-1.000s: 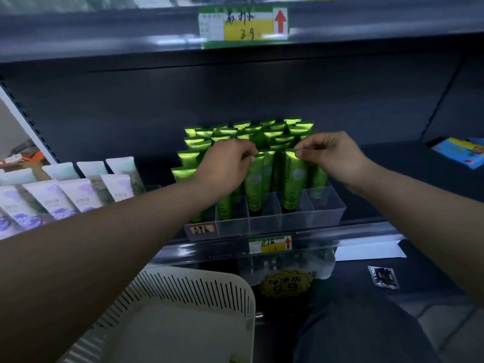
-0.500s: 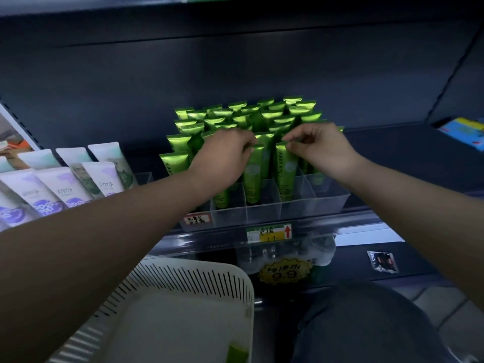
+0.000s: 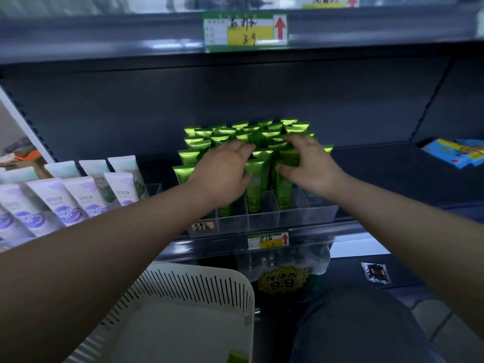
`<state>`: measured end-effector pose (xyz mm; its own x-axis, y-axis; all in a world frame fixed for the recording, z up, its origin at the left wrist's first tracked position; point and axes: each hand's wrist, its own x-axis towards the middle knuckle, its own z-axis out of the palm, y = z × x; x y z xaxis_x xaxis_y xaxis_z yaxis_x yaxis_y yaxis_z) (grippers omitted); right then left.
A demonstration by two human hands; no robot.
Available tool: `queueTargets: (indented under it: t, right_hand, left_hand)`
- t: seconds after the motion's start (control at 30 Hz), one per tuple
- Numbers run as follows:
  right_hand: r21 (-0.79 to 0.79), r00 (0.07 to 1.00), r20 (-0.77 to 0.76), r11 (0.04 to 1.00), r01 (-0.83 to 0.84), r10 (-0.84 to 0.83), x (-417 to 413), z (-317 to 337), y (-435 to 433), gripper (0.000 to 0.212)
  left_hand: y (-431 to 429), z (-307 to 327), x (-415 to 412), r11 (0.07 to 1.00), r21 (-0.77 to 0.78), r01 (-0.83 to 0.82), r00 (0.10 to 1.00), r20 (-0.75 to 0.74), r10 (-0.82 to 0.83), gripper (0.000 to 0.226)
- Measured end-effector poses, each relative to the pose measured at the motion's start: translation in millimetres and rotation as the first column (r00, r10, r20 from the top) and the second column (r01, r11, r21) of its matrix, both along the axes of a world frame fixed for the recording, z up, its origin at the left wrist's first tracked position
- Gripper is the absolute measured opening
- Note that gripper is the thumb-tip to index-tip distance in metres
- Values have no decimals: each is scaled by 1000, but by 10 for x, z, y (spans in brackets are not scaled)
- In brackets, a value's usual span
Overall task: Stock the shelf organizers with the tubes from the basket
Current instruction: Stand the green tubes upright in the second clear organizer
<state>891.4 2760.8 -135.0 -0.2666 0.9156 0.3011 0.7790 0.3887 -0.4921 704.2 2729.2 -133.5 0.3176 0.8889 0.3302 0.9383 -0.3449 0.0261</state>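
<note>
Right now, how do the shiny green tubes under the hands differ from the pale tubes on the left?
The metallic green tubes are glossy; the pale plastic tubes are whitish with lilac or mint prints. The green ones stand nearly upright in a clear divided organizer; the pale ones lean back. The left hand and right hand touch green ones, not pale ones. Both kinds stand crimped end up.

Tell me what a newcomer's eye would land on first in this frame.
The block of bright green tubes standing upright in the clear organizer at the middle of the dark shelf stands out most. The left hand rests on its front rows and the right hand curls over them. Next come the pale tubes leaning at the left and the white slotted basket below.
</note>
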Motion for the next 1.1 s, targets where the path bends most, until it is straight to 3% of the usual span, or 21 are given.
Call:
queueTargets:
  t: [0.23, 0.57, 1.1]
  right_hand:
    - [13, 980, 198, 1000, 9, -11, -165, 68, -292, 81]
    - [21, 952, 294, 996, -90, 80, -519, -79, -855, 90]
    - [-171, 894, 352, 958, -228, 276, -1018, -1059, -1586, 91]
  left_hand:
    - [-273, 99, -108, 997, 65, -40, 993, -111, 47, 72]
    - [-800, -5, -362, 988, 115, -100, 989, -97, 111, 81]
    - [-1596, -975, -792, 970, -69, -231, 970, -99, 224, 85]
